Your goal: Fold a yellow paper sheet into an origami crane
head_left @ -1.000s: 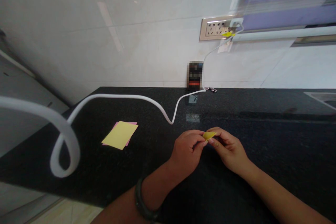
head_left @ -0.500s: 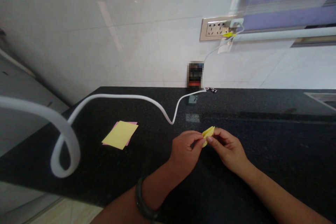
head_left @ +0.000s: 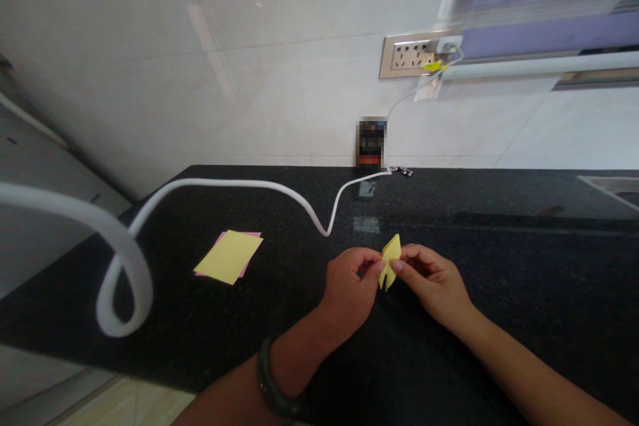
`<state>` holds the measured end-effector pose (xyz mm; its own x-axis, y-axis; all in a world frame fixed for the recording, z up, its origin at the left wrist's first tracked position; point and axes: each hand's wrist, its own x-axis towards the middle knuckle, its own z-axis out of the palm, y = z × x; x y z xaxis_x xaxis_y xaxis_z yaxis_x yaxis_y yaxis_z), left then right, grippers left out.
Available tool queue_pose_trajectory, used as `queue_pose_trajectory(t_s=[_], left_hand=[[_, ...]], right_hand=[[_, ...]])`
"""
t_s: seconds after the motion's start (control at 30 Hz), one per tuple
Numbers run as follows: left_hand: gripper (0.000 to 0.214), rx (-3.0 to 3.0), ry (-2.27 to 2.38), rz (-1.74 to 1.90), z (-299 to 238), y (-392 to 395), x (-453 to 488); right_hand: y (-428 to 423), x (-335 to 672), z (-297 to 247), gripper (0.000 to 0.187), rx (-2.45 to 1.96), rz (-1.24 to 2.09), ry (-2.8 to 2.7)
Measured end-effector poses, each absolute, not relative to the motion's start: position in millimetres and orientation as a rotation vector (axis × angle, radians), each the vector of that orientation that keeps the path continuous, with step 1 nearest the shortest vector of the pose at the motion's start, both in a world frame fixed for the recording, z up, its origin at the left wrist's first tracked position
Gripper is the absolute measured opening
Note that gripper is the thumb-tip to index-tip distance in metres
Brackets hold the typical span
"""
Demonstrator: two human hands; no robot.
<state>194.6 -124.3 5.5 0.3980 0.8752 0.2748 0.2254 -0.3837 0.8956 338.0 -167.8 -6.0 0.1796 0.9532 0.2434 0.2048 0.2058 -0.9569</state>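
Observation:
A small folded piece of yellow paper (head_left: 393, 249) is pinched between both hands above the dark countertop. My left hand (head_left: 351, 286) grips its left side between thumb and fingers, and a dark bangle (head_left: 273, 383) circles that wrist. On the right side, the thumb and fingers of my right hand (head_left: 439, 286) close on the same paper. The paper has a pointed top and a split lower end with two narrow tips. To the left, a yellow sheet (head_left: 229, 256) lies over a pink sheet (head_left: 253, 235), of which only edges show.
A white cable (head_left: 259, 184) loops across the left of the black countertop (head_left: 299, 339). Against the tiled wall stands a blurred-out device (head_left: 371, 143) with a thin cord to the wall socket (head_left: 407, 56). A sink edge (head_left: 604, 183) shows at the far right.
The folded yellow paper has been turned more upright between my fingers, and its split lower end now shows. Both hands keep nearly the same place; the sheets and cable have not moved.

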Motion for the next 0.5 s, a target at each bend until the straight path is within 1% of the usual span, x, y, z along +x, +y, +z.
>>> queue_pose_trajectory(t_s=[0.17, 0.3, 0.5], left_hand=[[0.012, 1.686, 0.908, 0.999, 4.1, -124.6, 197.8], [0.024, 1.433, 0.804, 0.964, 5.5, -122.4, 200.8], [0.02, 1.377, 0.694, 0.78, 5.4, -118.9, 198.7]], right_hand=[[-168.2, 337.4, -4.9, 0.01, -1.272, 0.819, -1.251], [-168.8, 336.8, -4.7, 0.011, -1.286, 0.823, -1.231], [-169.9, 336.0, -2.5, 0.011, -1.284, 0.824, -1.255]])
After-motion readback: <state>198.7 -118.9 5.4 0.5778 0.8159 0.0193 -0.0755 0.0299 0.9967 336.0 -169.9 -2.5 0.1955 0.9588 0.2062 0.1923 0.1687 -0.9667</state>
